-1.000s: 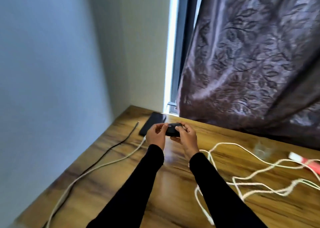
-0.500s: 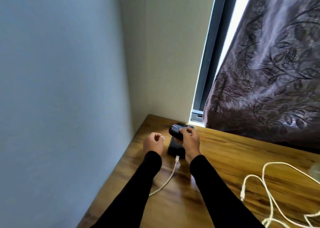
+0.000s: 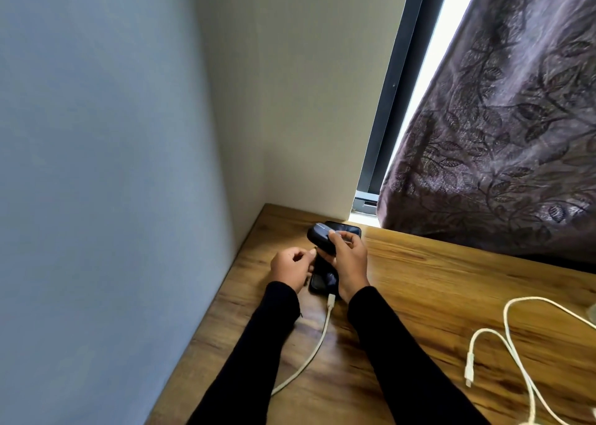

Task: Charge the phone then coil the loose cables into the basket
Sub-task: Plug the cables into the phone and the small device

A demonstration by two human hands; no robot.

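Two hands work at the far left corner of the wooden table (image 3: 435,295): the right hand (image 3: 350,263) curls round a small dark rounded gadget (image 3: 321,236), held just above the flat black phone (image 3: 322,279); the left hand (image 3: 292,268) has its fingers curled, perhaps pinching something too small to tell. One thin white cable (image 3: 317,344) meets the phone's near end, so charging looks done. Loose white cables (image 3: 516,353) sprawl uncoiled at right; no basket shows.

Two bare hands, left (image 3: 291,267) and right (image 3: 350,265); long black sleeves (image 3: 403,353) down to the wrists.
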